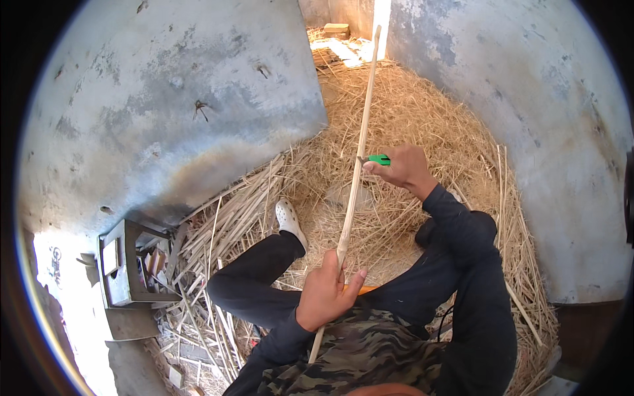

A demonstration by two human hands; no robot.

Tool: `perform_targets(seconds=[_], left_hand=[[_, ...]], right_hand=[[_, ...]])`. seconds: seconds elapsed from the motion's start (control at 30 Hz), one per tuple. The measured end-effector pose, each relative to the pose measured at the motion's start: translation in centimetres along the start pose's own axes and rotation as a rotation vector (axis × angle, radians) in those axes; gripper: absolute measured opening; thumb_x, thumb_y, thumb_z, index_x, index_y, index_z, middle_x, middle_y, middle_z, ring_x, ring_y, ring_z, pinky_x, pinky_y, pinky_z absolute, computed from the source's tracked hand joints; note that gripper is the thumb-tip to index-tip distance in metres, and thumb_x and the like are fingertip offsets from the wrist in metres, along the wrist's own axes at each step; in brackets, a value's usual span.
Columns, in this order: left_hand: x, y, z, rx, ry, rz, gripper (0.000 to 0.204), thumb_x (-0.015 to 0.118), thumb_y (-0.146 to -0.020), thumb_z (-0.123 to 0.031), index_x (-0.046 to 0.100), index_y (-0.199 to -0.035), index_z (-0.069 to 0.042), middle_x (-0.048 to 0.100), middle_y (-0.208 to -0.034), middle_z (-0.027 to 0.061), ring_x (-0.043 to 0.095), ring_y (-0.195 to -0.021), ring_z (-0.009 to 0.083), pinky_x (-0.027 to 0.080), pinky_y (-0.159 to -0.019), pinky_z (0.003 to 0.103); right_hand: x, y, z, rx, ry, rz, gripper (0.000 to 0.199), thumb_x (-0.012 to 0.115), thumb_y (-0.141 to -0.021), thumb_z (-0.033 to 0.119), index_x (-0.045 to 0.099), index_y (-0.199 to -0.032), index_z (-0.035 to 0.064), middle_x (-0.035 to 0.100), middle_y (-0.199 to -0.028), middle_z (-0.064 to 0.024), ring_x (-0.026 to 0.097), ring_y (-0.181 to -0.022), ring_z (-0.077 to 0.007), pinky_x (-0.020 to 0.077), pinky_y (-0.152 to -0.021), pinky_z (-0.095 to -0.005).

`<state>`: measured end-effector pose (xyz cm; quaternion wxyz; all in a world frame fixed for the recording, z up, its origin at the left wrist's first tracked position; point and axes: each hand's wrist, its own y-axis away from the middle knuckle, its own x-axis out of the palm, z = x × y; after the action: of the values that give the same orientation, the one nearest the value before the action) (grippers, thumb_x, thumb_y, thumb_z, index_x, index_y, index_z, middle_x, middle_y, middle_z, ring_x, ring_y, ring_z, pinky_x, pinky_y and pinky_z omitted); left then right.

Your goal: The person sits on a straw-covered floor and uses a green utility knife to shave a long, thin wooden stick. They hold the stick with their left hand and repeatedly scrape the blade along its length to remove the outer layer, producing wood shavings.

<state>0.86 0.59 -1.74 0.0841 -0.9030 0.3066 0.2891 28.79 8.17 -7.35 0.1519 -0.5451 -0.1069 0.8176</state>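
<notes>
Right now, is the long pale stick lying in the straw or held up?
Held up: the left hand grips the stick low; the right hand presses a green-handled tool against it.

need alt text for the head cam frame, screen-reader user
A seated person's left hand grips a long pale cane stalk near its lower end, while the right hand holds a green-handled knife against it higher up. Straw and cut stalks cover the floor between weathered grey walls, with a small metal box at left.

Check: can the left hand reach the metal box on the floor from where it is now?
Probably not without letting go. The left hand is wrapped round the long stick, and the metal box sits well off to the left past the bent knee, with loose straw between.
</notes>
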Motion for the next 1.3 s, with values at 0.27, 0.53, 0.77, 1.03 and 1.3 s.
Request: perform_targets(seconds=[0.27,0.53,0.77,1.03,1.3], left_hand=[[-0.3,0.8,0.2,-0.018,-0.034,0.033,0.043,0.074,-0.082,-0.03,0.044,-0.085,0.0,0.043,-0.051,0.0058,0.047,-0.042,0.0175,0.04,-0.044,0.03],[-0.8,1.1,0.1,0.081,-0.096,0.121,0.047,0.074,-0.081,-0.033,0.039,-0.082,-0.002,0.046,-0.05,0.0066,0.054,-0.042,0.0226,0.042,-0.042,0.034],[-1.2,2.6,-0.4,-0.015,-0.077,0.207,0.048,0.075,-0.08,-0.034,0.04,-0.084,-0.002,0.048,-0.05,0.0052,0.054,-0.04,0.0217,0.042,-0.041,0.032],[-1.3,4.7,-0.3,-0.04,0.05,0.311,0.045,0.077,-0.079,-0.03,0.043,-0.086,-0.001,0.048,-0.051,0.0038,0.053,-0.041,0.0165,0.042,-0.041,0.029],[-1.8,9.0,0.9,-0.222,0.163,0.539,0.029,0.068,-0.088,-0.028,0.049,-0.089,-0.006,0.051,-0.057,0.0039,0.053,-0.049,0.0172,0.042,-0.05,0.033]], right_hand=[[1.0,1.4,1.8,-0.249,-0.044,-0.069,0.074,0.048,-0.078,0.081,0.062,-0.054,0.0121,0.043,-0.04,-0.003,0.046,-0.035,-0.018,0.0325,-0.035,-0.0338],[-1.6,-3.0,-4.3,-0.188,0.11,-0.196,0.075,0.049,-0.077,0.082,0.047,-0.048,0.0123,0.037,-0.04,-0.0013,0.041,-0.034,-0.0174,0.0316,-0.036,-0.0338],[-2.9,-5.4,-7.2,-0.092,0.143,-0.223,0.072,0.046,-0.081,0.079,0.059,-0.054,0.0134,0.039,-0.04,0.0004,0.042,-0.036,-0.0154,0.0322,-0.036,-0.0331],[-4.9,-6.9,-13.7,0.216,0.23,-0.232,0.076,0.04,-0.084,0.079,0.065,-0.061,0.0115,0.045,-0.046,-0.0003,0.045,-0.04,-0.0143,0.0323,-0.039,-0.0322],[-9.0,-0.4,-28.5,0.834,0.185,-0.431,0.088,0.03,-0.086,0.08,0.053,-0.059,-0.0014,0.052,-0.059,-0.0154,0.048,-0.055,-0.0294,0.036,-0.056,-0.0473]])
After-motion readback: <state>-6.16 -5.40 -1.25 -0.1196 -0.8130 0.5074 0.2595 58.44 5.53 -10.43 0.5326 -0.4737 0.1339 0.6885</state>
